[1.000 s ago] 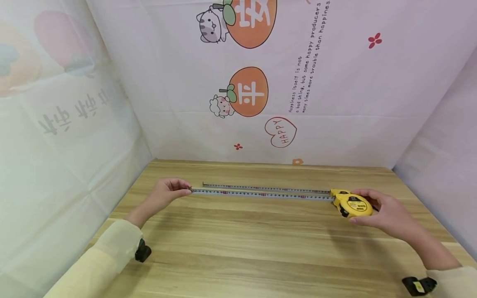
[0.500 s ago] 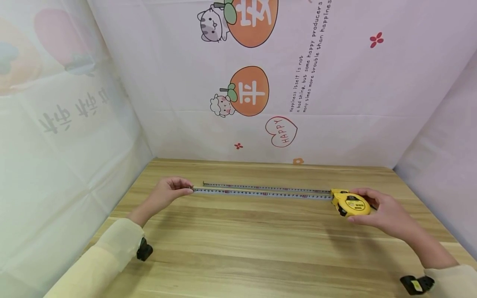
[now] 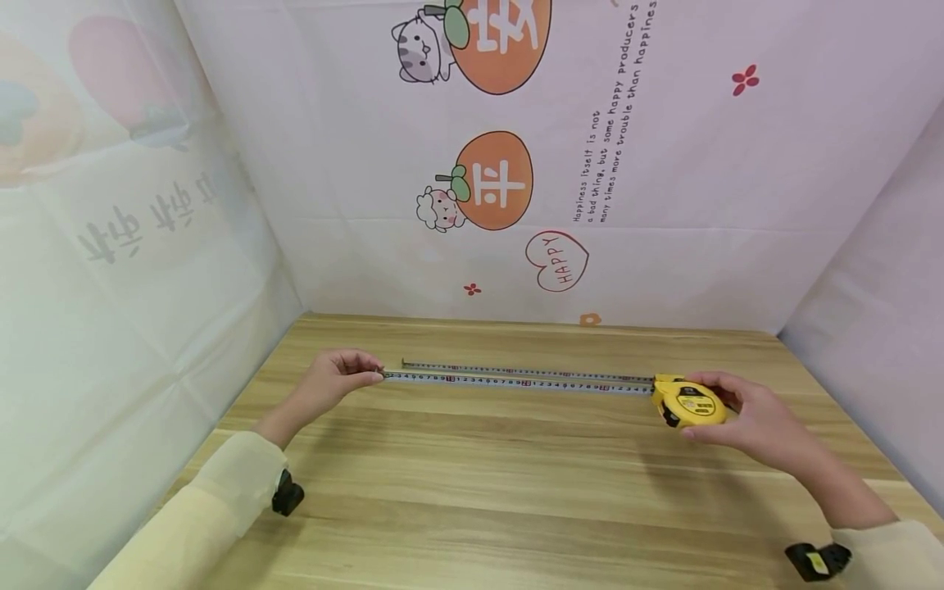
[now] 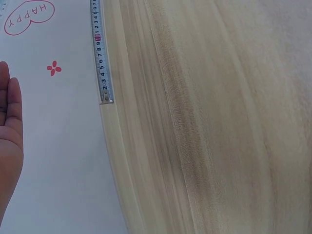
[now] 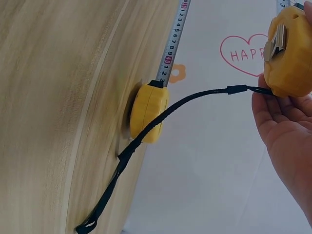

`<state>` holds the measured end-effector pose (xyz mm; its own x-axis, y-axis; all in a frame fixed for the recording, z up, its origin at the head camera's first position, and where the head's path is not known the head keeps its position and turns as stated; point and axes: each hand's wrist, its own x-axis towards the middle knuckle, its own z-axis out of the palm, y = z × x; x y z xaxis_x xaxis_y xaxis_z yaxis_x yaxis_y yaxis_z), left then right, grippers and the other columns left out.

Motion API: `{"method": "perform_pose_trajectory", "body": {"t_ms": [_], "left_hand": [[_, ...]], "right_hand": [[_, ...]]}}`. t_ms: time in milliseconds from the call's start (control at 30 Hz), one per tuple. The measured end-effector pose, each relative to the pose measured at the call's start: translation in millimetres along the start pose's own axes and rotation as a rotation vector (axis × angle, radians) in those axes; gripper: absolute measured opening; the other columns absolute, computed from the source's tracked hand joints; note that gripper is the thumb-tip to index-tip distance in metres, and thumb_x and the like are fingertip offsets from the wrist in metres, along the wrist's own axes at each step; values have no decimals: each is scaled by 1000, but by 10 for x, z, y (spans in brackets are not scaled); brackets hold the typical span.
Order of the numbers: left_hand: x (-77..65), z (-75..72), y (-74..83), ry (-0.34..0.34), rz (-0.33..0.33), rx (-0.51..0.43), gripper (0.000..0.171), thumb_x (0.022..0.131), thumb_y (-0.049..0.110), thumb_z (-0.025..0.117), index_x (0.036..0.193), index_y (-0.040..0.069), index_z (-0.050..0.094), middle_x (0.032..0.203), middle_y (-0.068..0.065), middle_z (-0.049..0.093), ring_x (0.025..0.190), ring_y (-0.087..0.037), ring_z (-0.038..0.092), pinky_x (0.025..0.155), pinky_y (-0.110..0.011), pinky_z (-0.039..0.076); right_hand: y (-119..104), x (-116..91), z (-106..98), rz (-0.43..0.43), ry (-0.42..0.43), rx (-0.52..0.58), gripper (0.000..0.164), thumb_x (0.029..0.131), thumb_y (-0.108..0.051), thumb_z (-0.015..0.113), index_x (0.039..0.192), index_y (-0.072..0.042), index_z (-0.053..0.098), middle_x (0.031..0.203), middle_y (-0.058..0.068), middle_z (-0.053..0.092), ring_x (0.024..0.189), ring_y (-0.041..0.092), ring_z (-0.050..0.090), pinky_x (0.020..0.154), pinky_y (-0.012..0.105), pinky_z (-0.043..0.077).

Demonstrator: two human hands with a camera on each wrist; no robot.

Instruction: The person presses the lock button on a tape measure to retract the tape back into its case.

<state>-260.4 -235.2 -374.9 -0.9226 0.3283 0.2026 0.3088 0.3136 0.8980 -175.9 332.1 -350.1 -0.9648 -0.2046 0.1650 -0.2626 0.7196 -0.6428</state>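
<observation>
In the head view, my right hand (image 3: 767, 426) grips the yellow case of a tape measure (image 3: 693, 405). Its pulled-out blade (image 3: 509, 383) runs left across the table, and my left hand (image 3: 332, 383) pinches the blade's end between thumb and fingers. Just behind lies a second tape measure (image 5: 146, 114), whose yellow case rests on the table in the right wrist view. Its blade (image 4: 101, 63), also drawn out, shows its hooked end in the left wrist view. A black strap (image 5: 183, 101) hangs from the held case, whose metal belt clip (image 5: 277, 43) faces the wrist camera.
A wood-grain table (image 3: 472, 500) carries both tapes. White printed cloth (image 3: 664, 270) rises behind the table's back edge, and more cloth (image 3: 147, 328) stands along the left side. Black wrist cameras sit on the left cuff (image 3: 288, 494) and right cuff (image 3: 817, 562).
My right hand has moved slightly left with the tape measure case, so a little less blade shows. The left hand has shifted slightly right. The second tape measure has stayed still.
</observation>
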Motion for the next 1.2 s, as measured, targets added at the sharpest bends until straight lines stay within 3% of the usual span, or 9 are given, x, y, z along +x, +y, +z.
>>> {"method": "perform_pose_trajectory", "body": {"t_ms": [433, 700, 833, 1033, 1200], "left_hand": [[-9, 33, 12, -4, 16, -15, 21, 88, 18, 74, 100, 1, 71, 98, -11, 70, 85, -21, 67, 80, -40, 55], [-1, 52, 23, -9, 12, -24, 22, 88, 18, 74, 101, 1, 71, 99, -11, 70, 89, -27, 67, 78, -34, 56], [3, 57, 15, -8, 13, -23, 22, 88, 18, 74, 101, 1, 71, 98, -12, 70, 87, -22, 67, 77, -32, 56], [-5, 57, 24, -6, 10, -24, 23, 88, 19, 75, 101, 1, 71, 97, -11, 70, 86, -22, 67, 80, -40, 55], [-8, 60, 34, -8, 3, -28, 25, 87, 21, 75, 102, 2, 71, 96, -10, 70, 85, -22, 66, 77, -34, 55]], "right_hand": [[-12, 15, 45, -8, 2, -7, 71, 78, -25, 84, 134, 1, 50, 125, 20, 56, 101, -9, 46, 73, 19, 49], [-32, 22, 58, -3, -8, 21, 72, 79, -25, 84, 134, 3, 49, 126, 21, 55, 100, -6, 48, 73, 21, 50], [-37, 24, 65, 1, -12, 28, 72, 79, -25, 83, 135, 3, 48, 126, 22, 54, 99, -5, 49, 72, 23, 51], [-49, 28, 73, 4, -12, 20, 72, 79, -26, 83, 135, 3, 48, 125, 21, 55, 100, 3, 52, 72, 24, 51], [-60, 37, 90, 2, -13, 27, 72, 78, -26, 84, 134, 3, 48, 125, 20, 55, 98, 6, 54, 71, 25, 51]]}}
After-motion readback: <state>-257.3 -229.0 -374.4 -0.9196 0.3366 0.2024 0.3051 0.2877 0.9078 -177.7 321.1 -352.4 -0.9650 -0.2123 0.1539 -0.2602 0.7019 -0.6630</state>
